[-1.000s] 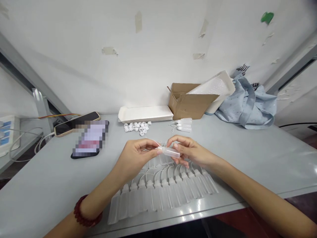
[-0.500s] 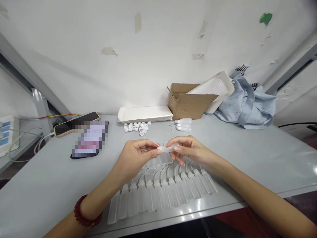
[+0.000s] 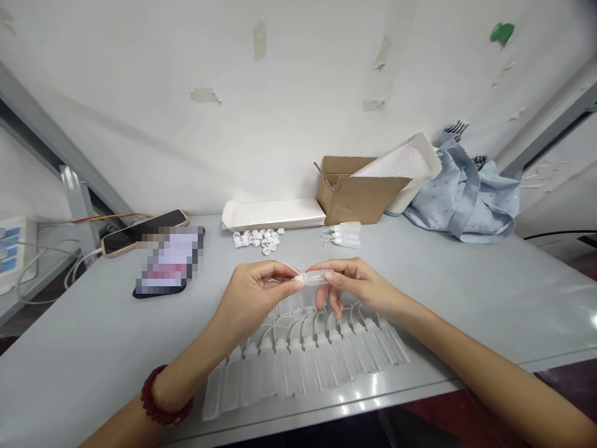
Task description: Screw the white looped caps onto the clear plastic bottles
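Observation:
Both hands meet over the middle of the grey table point(image 3: 466, 298). My right hand point(image 3: 357, 287) pinches the body of a small clear plastic bottle point(image 3: 313, 279), held level. My left hand point(image 3: 259, 295) pinches the bottle's cap end, thumb and forefinger pressed together. A red bead bracelet point(image 3: 163, 398) is on my left wrist. Below the hands lies a row of several clear bottles point(image 3: 303, 367), side by side, with looped cap tethers. Farther back sit a pile of small white caps point(image 3: 258, 239) and a few more bottles point(image 3: 344, 235).
Two phones point(image 3: 144, 227) lie at the left with a cable. A flat white tray point(image 3: 273, 213) and a brown cardboard box point(image 3: 357, 193) with white foam stand by the wall. Blue cloth point(image 3: 466, 193) is heaped at the right. The table's front edge is close.
The bottle in my right hand has been turned and drawn up between the fingertips, so less of it shows. Both hands stay in the same place.

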{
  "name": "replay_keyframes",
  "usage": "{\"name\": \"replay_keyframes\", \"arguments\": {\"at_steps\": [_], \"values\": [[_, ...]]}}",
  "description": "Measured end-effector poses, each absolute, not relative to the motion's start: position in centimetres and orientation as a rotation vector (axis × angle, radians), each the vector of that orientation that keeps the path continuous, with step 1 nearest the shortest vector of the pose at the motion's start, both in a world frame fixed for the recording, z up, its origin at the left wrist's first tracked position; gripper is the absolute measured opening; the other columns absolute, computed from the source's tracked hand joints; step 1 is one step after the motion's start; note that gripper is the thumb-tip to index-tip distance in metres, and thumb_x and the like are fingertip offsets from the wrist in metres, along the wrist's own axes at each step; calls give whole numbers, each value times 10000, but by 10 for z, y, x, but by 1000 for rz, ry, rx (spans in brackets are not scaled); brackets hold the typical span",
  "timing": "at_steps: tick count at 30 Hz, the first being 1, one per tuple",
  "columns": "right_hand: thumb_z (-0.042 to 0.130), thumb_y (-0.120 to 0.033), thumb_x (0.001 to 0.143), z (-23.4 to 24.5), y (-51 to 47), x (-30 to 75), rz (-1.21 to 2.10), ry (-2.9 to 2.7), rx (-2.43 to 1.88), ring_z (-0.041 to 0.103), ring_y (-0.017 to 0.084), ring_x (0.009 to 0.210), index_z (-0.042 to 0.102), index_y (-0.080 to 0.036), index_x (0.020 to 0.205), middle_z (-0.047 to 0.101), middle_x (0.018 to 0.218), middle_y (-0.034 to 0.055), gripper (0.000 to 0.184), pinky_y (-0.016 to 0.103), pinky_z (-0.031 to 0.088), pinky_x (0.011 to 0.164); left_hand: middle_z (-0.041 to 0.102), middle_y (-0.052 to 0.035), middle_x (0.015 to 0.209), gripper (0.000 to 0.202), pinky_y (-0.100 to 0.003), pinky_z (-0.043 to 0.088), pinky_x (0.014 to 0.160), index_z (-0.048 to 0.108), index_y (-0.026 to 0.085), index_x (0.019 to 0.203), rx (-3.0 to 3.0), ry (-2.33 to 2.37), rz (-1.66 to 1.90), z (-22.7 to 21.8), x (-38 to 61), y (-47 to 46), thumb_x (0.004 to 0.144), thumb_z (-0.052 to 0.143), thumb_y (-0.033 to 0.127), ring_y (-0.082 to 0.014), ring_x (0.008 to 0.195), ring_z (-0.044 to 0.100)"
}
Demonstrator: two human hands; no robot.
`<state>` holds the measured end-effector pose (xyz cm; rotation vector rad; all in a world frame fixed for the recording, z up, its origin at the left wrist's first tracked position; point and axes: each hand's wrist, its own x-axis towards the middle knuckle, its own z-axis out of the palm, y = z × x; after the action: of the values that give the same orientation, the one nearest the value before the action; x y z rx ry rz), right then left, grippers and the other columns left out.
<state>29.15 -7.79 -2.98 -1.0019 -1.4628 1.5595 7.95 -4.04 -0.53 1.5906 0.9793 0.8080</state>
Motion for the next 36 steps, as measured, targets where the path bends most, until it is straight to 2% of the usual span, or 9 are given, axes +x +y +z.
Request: {"name": "replay_keyframes", "arguments": {"at_steps": [6,14,18,25,29,36], "values": [[540,-415,918,-30,-78,290,1511,-1473,-989,606,81,478,632,-134,1119,704,750,33,357,213,482,482,731,-13,804,134,-233,557,734,733,174,795,1534,939,774,-6,80,-40,712,753,276,-149,769,669],[528,-389,931,-28,-81,291,1485,-1485,-941,604,75,503,629,-147,1111,697,791,36,318,218,482,509,661,-15,673,365,-221,518,584,695,154,688,1586,913,551,-11,79,-39,859,570,451,-115,586,605],[521,-401,933,-29,-80,293,1506,-1489,-942,603,78,495,630,-148,1106,700,781,39,326,213,479,494,614,-1,611,417,-206,463,528,637,148,623,1661,919,454,-8,79,-41,876,525,459,-92,511,545],[528,-435,921,-33,-77,293,1518,-1481,-985,592,83,458,636,-137,1052,691,720,30,343,208,463,458,651,-8,688,184,-211,470,585,652,163,761,1939,914,633,-8,80,-47,832,598,324,-126,629,573],[507,-432,934,-31,-77,293,1494,-1484,-963,590,83,461,636,-139,1047,687,730,31,339,207,453,456,645,-11,709,207,-207,461,566,642,164,754,1942,906,658,-9,81,-49,848,574,335,-125,626,557],[533,-435,920,-29,-79,293,1472,-1485,-929,587,85,521,622,-159,1085,674,778,31,334,227,458,508,645,-26,764,372,-227,491,604,660,157,751,1718,831,421,-3,79,-44,899,480,447,-123,640,578]]}}
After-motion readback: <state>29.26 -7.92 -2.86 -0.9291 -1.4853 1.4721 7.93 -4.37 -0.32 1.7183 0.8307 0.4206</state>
